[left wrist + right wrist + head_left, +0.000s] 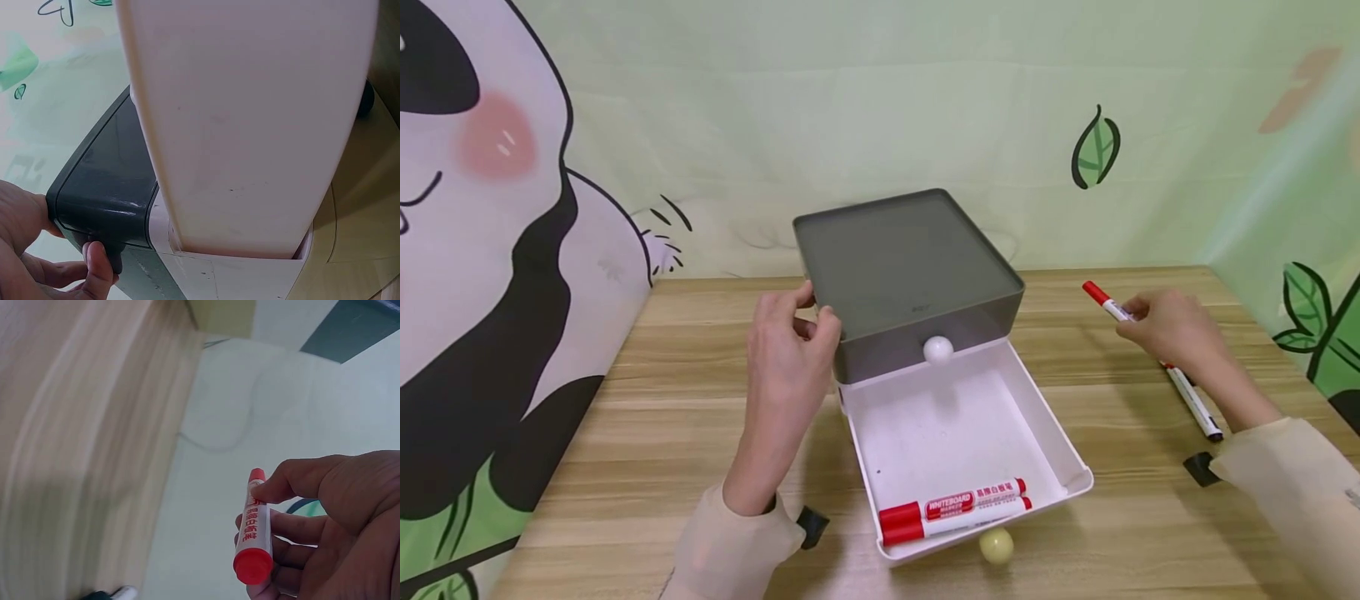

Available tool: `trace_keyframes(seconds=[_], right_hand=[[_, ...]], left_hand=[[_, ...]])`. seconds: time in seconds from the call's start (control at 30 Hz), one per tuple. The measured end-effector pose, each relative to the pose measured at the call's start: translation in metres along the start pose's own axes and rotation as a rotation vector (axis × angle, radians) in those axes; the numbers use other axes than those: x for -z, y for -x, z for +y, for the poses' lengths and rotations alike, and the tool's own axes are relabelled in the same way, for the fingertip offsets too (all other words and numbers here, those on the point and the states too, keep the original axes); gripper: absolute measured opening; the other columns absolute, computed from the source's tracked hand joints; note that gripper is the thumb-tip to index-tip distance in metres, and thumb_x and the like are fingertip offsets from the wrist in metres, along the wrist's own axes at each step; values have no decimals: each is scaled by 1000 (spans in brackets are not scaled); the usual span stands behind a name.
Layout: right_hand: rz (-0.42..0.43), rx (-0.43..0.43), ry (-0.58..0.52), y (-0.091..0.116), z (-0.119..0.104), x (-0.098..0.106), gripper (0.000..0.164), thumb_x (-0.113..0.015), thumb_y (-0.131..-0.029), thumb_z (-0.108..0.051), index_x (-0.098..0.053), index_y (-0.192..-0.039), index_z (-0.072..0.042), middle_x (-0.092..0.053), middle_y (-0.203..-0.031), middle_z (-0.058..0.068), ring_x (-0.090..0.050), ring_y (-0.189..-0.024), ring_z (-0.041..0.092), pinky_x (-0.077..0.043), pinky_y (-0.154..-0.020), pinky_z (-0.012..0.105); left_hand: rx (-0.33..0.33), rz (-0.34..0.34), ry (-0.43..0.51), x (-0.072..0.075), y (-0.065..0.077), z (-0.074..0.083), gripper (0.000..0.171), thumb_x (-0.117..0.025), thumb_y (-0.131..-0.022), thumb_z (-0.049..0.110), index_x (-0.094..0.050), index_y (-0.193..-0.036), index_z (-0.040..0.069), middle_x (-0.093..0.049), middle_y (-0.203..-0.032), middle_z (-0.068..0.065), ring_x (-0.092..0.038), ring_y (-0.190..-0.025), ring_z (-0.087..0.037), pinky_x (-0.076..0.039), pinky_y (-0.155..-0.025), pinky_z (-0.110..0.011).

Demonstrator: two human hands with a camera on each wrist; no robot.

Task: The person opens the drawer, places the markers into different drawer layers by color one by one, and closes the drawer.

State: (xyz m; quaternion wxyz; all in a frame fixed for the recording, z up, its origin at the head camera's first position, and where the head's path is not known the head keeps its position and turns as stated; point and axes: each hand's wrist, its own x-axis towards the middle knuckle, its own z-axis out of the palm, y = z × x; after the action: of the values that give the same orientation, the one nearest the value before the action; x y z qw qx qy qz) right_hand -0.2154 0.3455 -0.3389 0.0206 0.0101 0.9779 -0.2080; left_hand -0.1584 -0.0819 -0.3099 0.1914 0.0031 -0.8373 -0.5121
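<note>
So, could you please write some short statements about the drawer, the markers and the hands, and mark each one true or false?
1. The right hand holds a red-capped marker. True.
2. The white drawer holds three markers. False: two red-capped markers lie in it.
3. The left hand lies flat on the table. False: it holds a side of the dark grey box.
4. The drawer's front has a pale yellow knob. True.
5. Another marker lies on the table. True.

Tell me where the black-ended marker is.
In the head view, the black-ended marker lies at right on the wooden table, just below the right hand, which holds another marker.
</note>
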Motion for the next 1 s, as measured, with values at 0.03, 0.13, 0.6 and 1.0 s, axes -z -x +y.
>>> trace_keyframes(seconds=[0.03,0.13,0.6,1.0], right_hand=[[-4,10,-7,2,-3,2,39,-65,-94,-14,-64,-120,15,-67,-103,29,-54,-62,23,-43,-53,36],[0,48,-25,6,-10,6,38,-65,-94,-12,-63,-119,16,-67,-101,29,-52,-62,22,-42,-52,34],[78,165,-7,28,-41,30,30,-69,-88,-9,-71,-111,10,-71,-87,16,-53,-64,21,-41,-49,30],[5,195,-37,53,-63,45,27,-67,-89,-4,-71,-114,7,-68,-86,6,-55,-68,20,-45,-52,30]], left_hand=[[-1,1,0,0,0,0,45,-58,-95,13,-63,-136,-6,-60,-122,-16,-63,-83,-23,-53,-74,-34],[0,0,1,0,0,0,45,-58,-95,13,-63,-136,-6,-60,-122,-17,-63,-83,-23,-53,-74,-34],[3,0,-14,0,-1,0,46,-58,-96,14,-62,-137,-5,-60,-120,-13,-62,-84,-23,-53,-74,-34],[3,-1,-3,0,0,0,46,-58,-95,14,-63,-136,-5,-61,-120,-14,-63,-83,-23,-52,-74,-33]])
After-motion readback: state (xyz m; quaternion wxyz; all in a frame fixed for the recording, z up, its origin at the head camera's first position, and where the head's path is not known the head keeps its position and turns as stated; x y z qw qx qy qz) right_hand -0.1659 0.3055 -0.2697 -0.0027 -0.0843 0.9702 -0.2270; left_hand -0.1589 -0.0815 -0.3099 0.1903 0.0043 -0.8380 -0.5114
